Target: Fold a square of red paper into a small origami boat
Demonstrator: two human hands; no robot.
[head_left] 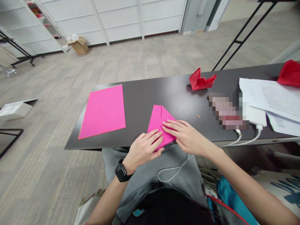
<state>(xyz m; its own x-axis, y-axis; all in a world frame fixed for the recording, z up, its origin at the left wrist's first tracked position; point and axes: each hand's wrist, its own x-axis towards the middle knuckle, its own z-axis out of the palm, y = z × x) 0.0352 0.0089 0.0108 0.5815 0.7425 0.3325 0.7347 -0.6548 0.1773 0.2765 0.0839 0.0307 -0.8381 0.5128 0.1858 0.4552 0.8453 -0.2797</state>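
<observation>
The folded pink paper (158, 119) is lying at the near edge of the dark table (145, 97), just in front of the person's lap. Both hands are pressing down on it. The left hand (143, 148), with a black watch (121, 172) on its wrist, is lying open with its fingers stretched flat over the paper's lower part. The right hand (187, 137) is also resting open, with its fingertips (165, 124) touching the fold near the middle. Neither hand is gripping anything.

A flat pink sheet (103, 111) is lying to the left, well apart from the hands. A red folded paper shape (201, 82) is sitting further back on the table, and another red piece (290, 73) is showing at the right edge. White printed papers (269, 97) are overlapping a white charger block (256, 116), whose cable (173, 170) is hanging down across the person's grey trousers. Nothing is blocking the hands. A cardboard box (79, 46) is sitting on the floor beyond.
</observation>
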